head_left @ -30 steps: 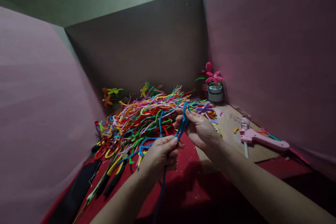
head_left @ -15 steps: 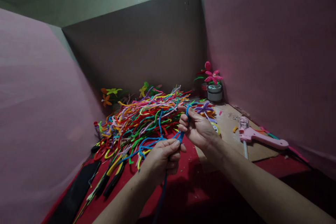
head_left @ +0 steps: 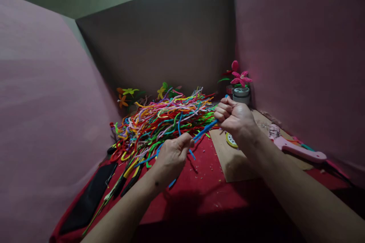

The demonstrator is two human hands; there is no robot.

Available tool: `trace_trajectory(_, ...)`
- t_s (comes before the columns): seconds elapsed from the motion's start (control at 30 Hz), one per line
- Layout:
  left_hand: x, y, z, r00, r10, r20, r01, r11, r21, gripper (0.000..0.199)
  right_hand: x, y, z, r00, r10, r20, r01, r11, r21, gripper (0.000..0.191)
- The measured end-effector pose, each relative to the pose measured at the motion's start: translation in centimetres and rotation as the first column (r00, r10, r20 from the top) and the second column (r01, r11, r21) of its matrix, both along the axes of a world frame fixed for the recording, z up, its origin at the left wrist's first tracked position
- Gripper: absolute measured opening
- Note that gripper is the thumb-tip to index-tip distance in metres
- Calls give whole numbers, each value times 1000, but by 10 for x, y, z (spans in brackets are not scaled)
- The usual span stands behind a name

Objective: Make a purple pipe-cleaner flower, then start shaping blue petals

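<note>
Between my two hands a bundle of blue pipe cleaners [head_left: 205,130] is stretched at a slant. My left hand [head_left: 174,153] is closed around its lower part, and a blue end pokes out below the fist. Higher and to the right, my right hand [head_left: 235,115] grips the other end in a fist, with a blue tip showing above the thumb. Behind my left hand lies a big heap of many-coloured pipe cleaners [head_left: 168,115]. Loose blue strands stick out near my left hand.
A pink glue gun [head_left: 299,149] lies at the right near a cardboard sheet [head_left: 232,165]. Pliers [head_left: 132,174] and a black phone-like slab [head_left: 89,197] lie at the left. A pink pipe-cleaner flower [head_left: 242,79] stands in a grey pot [head_left: 241,95]. The cloth [head_left: 199,193] is red.
My hands have moved apart, my right hand up and to the right, pulling the blue pipe cleaners straight between them. The view has shifted slightly.
</note>
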State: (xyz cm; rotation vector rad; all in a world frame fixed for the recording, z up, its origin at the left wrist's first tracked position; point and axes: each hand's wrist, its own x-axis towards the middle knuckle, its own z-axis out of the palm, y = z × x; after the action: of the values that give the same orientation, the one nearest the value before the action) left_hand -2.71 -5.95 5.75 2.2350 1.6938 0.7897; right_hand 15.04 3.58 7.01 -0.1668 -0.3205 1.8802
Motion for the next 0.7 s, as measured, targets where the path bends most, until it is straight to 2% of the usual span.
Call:
trace_trajectory(0.1,-9,0,-14,974,64,-216,-45,995,90,20,5,9,-8,999,-30,22,30,999,-26,37)
trace_trajectory(0.2,-13,1,-25,938,112,-328,-56,983,175,19,3,10,-14,996,-71,53,71,997,-3,37)
trace_trajectory(0.33,-12,4,-29,897,209,-390,-113,960,256,22,1,7,-13,980,-173,98,168,984,60,28)
trace_trajectory(0.43,-14,5,-30,864,231,-448,-88,944,317,19,8,8,-10,970,-216,111,201,971,130,28)
trace_trajectory(0.6,-21,6,-40,840,223,-495,-36,933,358,19,25,9,-10,973,-200,112,181,970,162,36)
trace_trajectory(0.7,-24,6,-44,862,178,-475,-1,937,350,20,32,10,-14,975,-199,100,188,976,114,36)
